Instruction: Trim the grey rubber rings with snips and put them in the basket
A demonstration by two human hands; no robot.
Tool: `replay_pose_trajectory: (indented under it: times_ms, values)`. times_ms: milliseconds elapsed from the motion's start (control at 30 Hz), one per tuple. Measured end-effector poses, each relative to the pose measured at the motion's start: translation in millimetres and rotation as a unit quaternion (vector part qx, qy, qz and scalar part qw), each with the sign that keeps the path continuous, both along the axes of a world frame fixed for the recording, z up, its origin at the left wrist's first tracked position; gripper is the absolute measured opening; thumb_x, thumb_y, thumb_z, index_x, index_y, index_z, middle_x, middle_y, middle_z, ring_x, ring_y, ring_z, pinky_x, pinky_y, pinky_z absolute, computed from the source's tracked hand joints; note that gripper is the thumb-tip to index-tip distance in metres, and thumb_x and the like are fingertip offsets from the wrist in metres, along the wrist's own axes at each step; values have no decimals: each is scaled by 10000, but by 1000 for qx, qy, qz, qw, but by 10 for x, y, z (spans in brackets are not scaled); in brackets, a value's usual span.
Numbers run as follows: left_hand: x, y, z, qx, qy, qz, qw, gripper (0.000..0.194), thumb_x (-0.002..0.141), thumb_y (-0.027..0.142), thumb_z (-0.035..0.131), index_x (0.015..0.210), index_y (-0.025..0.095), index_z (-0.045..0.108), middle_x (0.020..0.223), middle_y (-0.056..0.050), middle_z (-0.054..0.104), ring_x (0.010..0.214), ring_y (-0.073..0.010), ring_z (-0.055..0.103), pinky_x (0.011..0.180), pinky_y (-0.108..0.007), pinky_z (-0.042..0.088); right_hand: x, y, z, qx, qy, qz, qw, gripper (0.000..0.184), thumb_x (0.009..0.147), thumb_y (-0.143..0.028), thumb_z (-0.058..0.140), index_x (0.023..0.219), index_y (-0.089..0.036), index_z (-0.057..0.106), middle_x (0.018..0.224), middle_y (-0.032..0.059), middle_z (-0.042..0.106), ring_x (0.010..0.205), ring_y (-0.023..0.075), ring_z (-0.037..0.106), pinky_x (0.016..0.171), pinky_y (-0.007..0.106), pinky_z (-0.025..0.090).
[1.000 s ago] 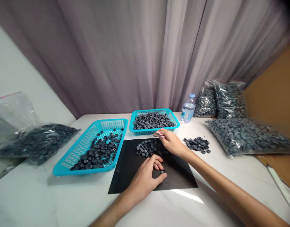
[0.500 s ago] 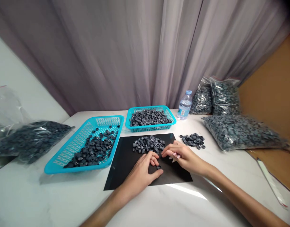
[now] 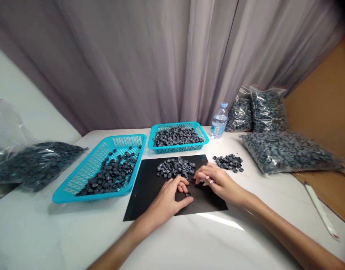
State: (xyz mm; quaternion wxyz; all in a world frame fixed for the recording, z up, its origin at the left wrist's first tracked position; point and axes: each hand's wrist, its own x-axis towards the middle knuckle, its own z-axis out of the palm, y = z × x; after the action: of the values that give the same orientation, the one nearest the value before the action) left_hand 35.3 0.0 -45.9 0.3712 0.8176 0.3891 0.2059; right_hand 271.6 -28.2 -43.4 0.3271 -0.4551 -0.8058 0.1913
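Note:
My left hand (image 3: 169, 199) rests on the black mat (image 3: 144, 195), thumb and fingers closed around a small dark ring-shaped piece (image 3: 188, 194). To its right, my right hand (image 3: 217, 182) is curled, with a slim pink-and-white tool (image 3: 208, 180) held in its fingers; its kind is not clear. The right fingertips reach down to another dark piece (image 3: 193, 180) on the mat, partly hidden by them. Just beyond both hands lies a heap of grey hollow cylindrical pieces (image 3: 174, 167).
Left stands a blue basket (image 3: 65, 190) of such pieces; another blue basket (image 3: 178, 148) is behind the mat. A small pile (image 3: 230, 162), a water bottle (image 3: 219, 122) and filled plastic bags (image 3: 287, 152) are right. Another bag (image 3: 42, 161) lies far left.
My right hand has come back from near the rear basket, down and toward the left hand, its fingertips now at the mat. The left hand stays around its ring; the view shifted slightly.

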Motion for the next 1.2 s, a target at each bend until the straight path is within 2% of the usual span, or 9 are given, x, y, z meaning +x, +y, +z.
replay_pose_trajectory:
  times_ms: [100,200,333,600,767,900,1000,1067,1200]
  values:
    - [12,9,4,1,3,-4,1000,273,827,312,755,1048,219,624,943,-15,656,956,-220,604,925,-364,448,65,58,-32,-1,-3,-50,999,311,1041,-203,371,849,-227,615,862,56,691,838,223,580,824,351,443]
    - [21,10,11,-1,6,-5,1000,268,826,326,756,1044,225,637,941,-15,654,961,-226,605,921,-363,448,130,107,-82,-13,-12,-87,996,269,1017,-243,429,811,-229,601,804,47,665,778,220,577,727,320,425]
    - [6,-1,42,-6,-2,-5,1000,281,810,327,769,1047,241,645,948,-13,661,967,-227,603,917,-355,455,183,128,-146,-34,-26,-121,992,182,963,-226,490,826,-227,610,810,32,676,729,206,596,656,291,385]
    - [-67,-7,178,-23,30,-65,997,296,863,334,714,1151,282,671,1099,-30,645,1082,-238,576,994,-370,444,279,153,-210,-68,-23,-156,985,152,913,-190,522,908,-234,667,915,53,750,826,233,678,699,283,439]
    - [-54,-13,199,-14,31,-62,997,119,927,308,627,1022,264,684,1058,-24,656,1053,-227,589,973,-354,450,308,166,-225,-75,-5,-167,983,143,897,-185,530,864,-227,663,886,56,748,807,233,672,710,289,445]
    - [-28,-16,183,-8,1,-53,999,119,937,340,618,965,251,692,1021,-28,676,992,-218,603,933,-342,468,270,147,-206,-74,31,-167,983,127,908,-250,571,827,-226,666,837,48,732,759,227,648,691,295,435]
    - [13,-23,187,-81,-78,-39,993,169,958,375,593,982,223,663,983,-33,706,919,-200,655,887,-336,506,219,126,-155,-73,85,-160,981,266,952,-375,564,748,-218,631,742,34,688,701,208,615,658,292,427]
    - [43,-31,202,-146,-146,-31,978,183,948,380,619,999,206,643,961,-36,720,900,-196,695,885,-337,526,179,106,-104,-74,129,-150,978,373,978,-472,533,716,-214,597,696,23,644,673,190,589,635,286,422]
    - [79,-54,264,-202,-228,-20,952,203,888,345,709,1012,189,670,938,-33,725,894,-191,715,876,-329,544,93,47,-7,-94,197,-103,971,386,949,-549,584,776,-207,627,668,-6,576,606,144,510,563,264,384]
